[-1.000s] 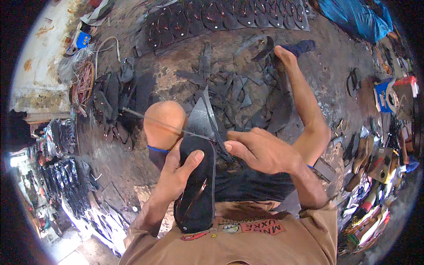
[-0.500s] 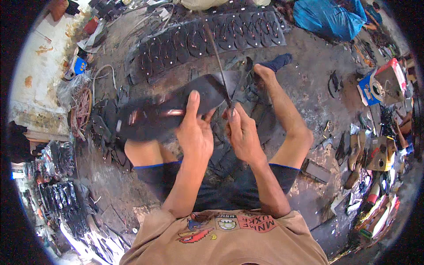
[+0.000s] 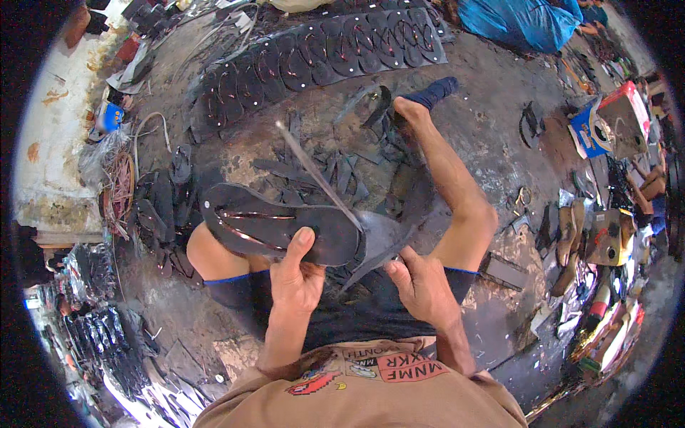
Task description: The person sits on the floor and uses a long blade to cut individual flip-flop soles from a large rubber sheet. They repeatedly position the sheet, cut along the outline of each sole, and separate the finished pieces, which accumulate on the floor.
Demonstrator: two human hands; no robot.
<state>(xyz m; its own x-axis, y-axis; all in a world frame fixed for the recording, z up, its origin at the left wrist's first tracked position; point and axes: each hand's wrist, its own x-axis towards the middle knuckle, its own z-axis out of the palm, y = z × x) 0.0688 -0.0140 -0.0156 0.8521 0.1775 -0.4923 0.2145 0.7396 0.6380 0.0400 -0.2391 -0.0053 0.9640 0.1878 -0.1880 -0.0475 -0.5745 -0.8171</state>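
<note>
My left hand grips a black flip-flop by its heel half, thumb on top and fingers underneath. Its shiny coppery straps point left. Past the heel, a loose flap of dark grey sole sheet sticks out to the right. A long thin knife stands against the heel edge, its tip slanting up and left. My right hand is closed at the lower right of the flap, in line with the blade. The flap hides the knife's lower part and handle.
Dark offcuts litter the floor between my legs. Beyond them lies a dark sheet with rows of sandals. A blue bag sits at the far right, with boxes and shoe lasts on the right. A dark block lies beside my right knee.
The flip-flop has come down and nearer my lap. My right hand has moved down and right, and the knife, earlier upright above the heel, now leans left with its lower part behind the flap.
</note>
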